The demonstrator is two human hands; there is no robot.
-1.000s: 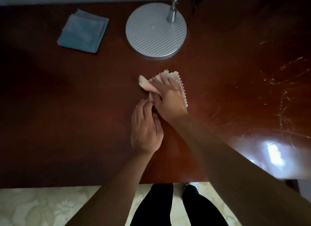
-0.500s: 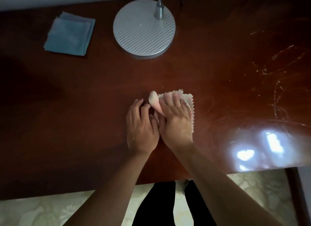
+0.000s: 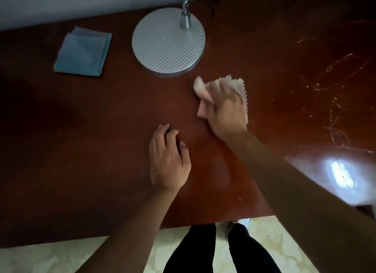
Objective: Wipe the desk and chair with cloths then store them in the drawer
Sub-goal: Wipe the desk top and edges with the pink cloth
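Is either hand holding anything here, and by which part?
The right hand grips the pale pink zigzag-edged cloth by its bunched left side, pressing it to the desk. The left hand holds nothing.

Right hand (image 3: 224, 110) blurred, covering most of pink cloth (image 3: 234, 84).

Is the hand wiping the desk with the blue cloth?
No, the right hand presses a pink cloth, while the blue cloth lies folded and untouched beside the lamp base.
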